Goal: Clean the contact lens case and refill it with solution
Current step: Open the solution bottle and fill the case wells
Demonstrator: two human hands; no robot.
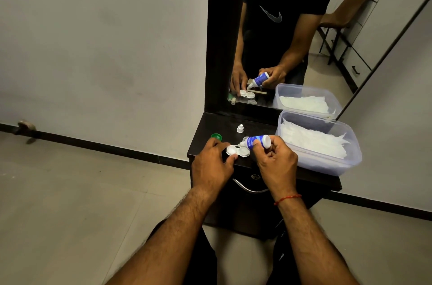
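contact lens case [238,151] sits on the dark worktop [261,121], centre of the frame, both wells open & facing up. left hand [211,164] pins it: fingers [230,158] pinch the case's left well w/ thumb at its near edge. right hand [277,161] grips the solution bottle [258,141], blue label, tipped sideways w/ nozzle pointing left & down, tip just over the right well. can't tell if liquid is coming out. green cap [216,137] lies on the worktop just above the left hand; small white bottle cap [240,128] stands further back, apart from the case. clear plastic tub [327,163] w/ white tissues at right of the frame, near the right hand. mirror [280,27] behind, upper centre. red thread [287,199] on the right wrist.
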